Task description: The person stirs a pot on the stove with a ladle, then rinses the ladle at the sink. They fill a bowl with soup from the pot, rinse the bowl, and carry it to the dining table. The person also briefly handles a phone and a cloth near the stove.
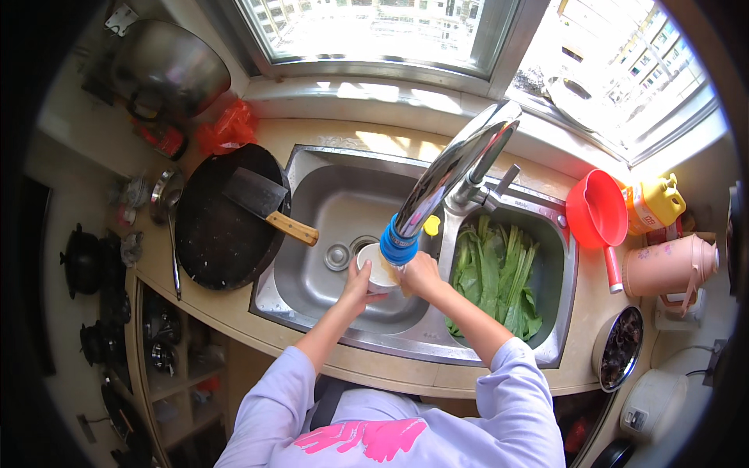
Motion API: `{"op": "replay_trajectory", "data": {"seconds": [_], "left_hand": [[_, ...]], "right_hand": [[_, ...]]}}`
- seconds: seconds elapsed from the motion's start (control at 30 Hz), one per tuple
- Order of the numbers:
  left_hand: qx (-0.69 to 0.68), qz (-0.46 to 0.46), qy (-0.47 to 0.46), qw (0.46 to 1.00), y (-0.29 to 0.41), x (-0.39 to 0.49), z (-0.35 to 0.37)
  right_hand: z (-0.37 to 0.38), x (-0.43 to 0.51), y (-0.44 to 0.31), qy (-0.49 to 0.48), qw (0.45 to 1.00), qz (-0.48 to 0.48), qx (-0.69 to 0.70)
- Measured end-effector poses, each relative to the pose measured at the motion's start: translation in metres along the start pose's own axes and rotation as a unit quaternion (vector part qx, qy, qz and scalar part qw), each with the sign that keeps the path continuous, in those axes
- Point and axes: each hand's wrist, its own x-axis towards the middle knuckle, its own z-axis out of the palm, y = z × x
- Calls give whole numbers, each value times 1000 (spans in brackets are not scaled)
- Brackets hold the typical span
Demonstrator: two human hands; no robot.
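Over the left basin of a double steel sink [316, 202], my left hand [354, 288] grips a small white bowl [370, 258] by its side. The bowl is tilted with its mouth partly upward, beneath the blue nozzle [400, 241] of a chrome faucet [445, 169]. My right hand [419, 274] holds a tan piece, perhaps a cloth [404, 285], against the bowl's right side. The nozzle hides part of the bowl and of that piece. Long green leafy vegetables [497, 275] lie in the right basin, close to my right forearm.
Left of the sink, a cleaver [257, 192] rests across a black wok [225, 240], its wooden handle jutting over the basin. A ladle [172, 245] lies beside it. On the right stand a red dipper [595, 210], a pink thermos [661, 266] and a bowl of dark pieces [621, 348].
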Motion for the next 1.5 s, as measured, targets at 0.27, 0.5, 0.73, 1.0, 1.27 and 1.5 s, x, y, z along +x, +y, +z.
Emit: {"op": "replay_trajectory", "data": {"seconds": [0.27,0.5,0.73,1.0,1.27,1.5], "left_hand": [[119,0,-58,991,5,13,15],[133,10,-37,990,5,5,-5],[131,-5,-83,988,7,17,-24],[160,24,-52,986,4,11,-10],[123,18,-56,991,-11,11,-2],[179,70,-28,981,3,17,-19]], "right_hand": [[111,31,31,-48,857,33,512],[61,15,18,76,994,-57,55],[57,14,-5,-171,983,-63,-11],[83,12,-9,-42,981,1,189],[74,5,-7,117,992,-23,-43],[45,5,2,-91,988,-38,-117]]}}
